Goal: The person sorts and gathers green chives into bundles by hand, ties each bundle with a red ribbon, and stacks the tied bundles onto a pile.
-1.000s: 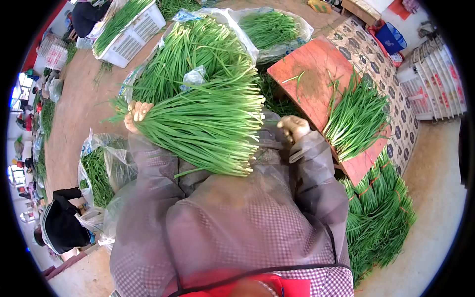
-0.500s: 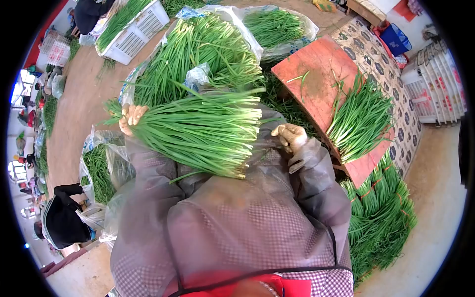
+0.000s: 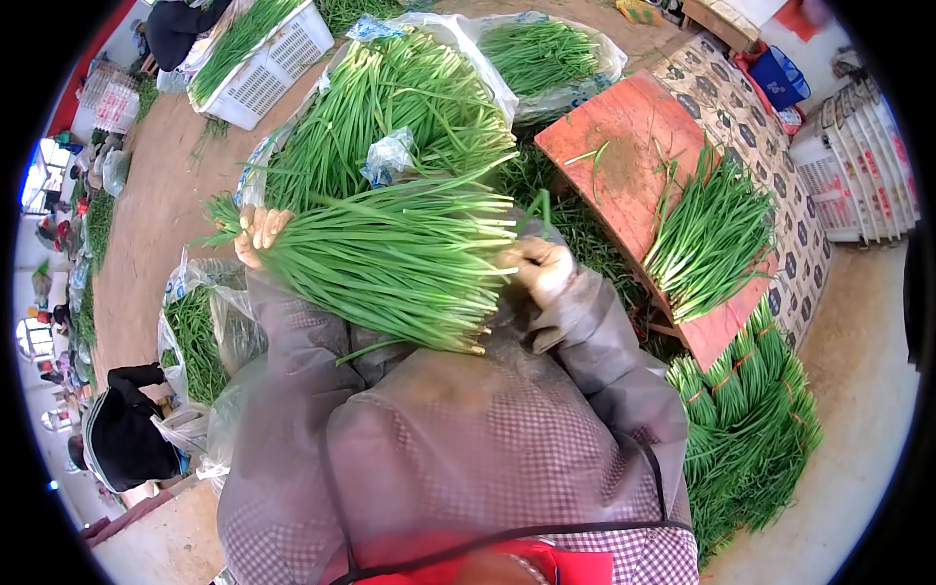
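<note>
A large bunch of garlic chives lies across my front, its pale stalk ends fanned out to the right. My left hand, in a pale glove, is wrapped round the leafy end of the bunch. At the pale ends, my gloved right hand has its fingers pinched together, fingertips right at the stalks; I cannot tell what they hold. A loose green leaf shows just above that hand. Behind the bunch, an open bag of chives has a crumpled piece of clear plastic on top.
On my right a red board bears a pile of chives; tied bundles lie below it. More bags stand ahead and left. A white crate is far left, stacked crates right. A person works at left.
My right hand has moved left, from beside the bunch to its pale stalk ends. A green leaf now shows above it. My left hand and the bunch have stayed nearly still.
</note>
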A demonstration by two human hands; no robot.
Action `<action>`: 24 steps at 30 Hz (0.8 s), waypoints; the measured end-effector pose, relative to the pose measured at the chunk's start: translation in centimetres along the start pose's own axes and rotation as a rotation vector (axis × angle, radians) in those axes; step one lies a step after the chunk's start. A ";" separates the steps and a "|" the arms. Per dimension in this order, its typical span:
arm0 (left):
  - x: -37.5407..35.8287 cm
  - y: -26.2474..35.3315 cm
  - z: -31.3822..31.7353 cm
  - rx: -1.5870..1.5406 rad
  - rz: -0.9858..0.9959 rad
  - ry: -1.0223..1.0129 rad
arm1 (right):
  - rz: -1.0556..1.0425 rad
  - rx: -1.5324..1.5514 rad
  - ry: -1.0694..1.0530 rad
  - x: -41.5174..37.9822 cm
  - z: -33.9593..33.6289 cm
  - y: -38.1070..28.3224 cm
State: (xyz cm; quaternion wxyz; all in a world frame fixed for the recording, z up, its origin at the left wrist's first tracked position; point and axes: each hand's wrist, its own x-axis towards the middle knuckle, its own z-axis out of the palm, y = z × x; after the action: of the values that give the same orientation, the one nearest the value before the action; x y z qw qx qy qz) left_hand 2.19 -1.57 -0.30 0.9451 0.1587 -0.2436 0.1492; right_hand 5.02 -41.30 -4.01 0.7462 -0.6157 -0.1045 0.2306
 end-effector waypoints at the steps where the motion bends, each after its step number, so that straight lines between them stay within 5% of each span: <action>1: 0.0 0.2 -0.2 0.004 -0.015 -0.024 | 0.075 -0.091 0.067 -0.1 -1.0 0.1; 2: 0.1 0.2 -0.2 0.003 -0.012 -0.024 | 0.030 -0.207 0.114 -0.2 -2.1 0.2; 7: 0.1 0.3 -0.9 0.003 -0.021 -0.064 | 0.451 -0.671 0.102 -0.2 -9.3 1.8; 9: 0.2 0.1 -0.7 0.003 -0.022 -0.054 | 0.252 -1.389 0.003 -1.0 -9.4 0.3; 10: 0.2 0.1 -0.5 0.003 -0.030 -0.040 | 0.252 -1.387 0.002 -0.4 -9.1 -0.3; 12: 0.3 -0.1 -0.3 -0.001 -0.034 -0.034 | -0.226 -0.983 0.141 2.0 -7.9 -1.8; 14: 0.4 -0.1 -0.3 -0.005 -0.041 -0.032 | -0.583 -1.008 -0.083 3.5 -4.9 -6.6; 18: 0.7 0.2 -0.7 0.020 -0.071 -0.033 | -0.991 -1.166 -0.408 7.5 -0.9 -5.3; 19: 0.8 0.1 -0.5 0.026 -0.088 -0.036 | -0.330 -0.915 -0.234 6.8 1.9 -6.8; 20: 0.8 0.1 -0.4 0.032 -0.104 -0.036 | -0.401 -0.856 -0.263 7.7 2.6 -6.2; 24: 0.9 0.6 -1.0 0.047 -0.135 -0.054 | -0.126 -0.560 -0.240 8.1 3.4 -4.6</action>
State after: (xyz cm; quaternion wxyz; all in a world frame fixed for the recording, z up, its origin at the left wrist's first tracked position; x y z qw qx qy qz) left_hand 3.15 -0.43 -0.49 0.9421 0.2010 -0.2543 0.0863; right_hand 11.54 -35.15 0.11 0.5426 -0.7582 -0.2892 0.2170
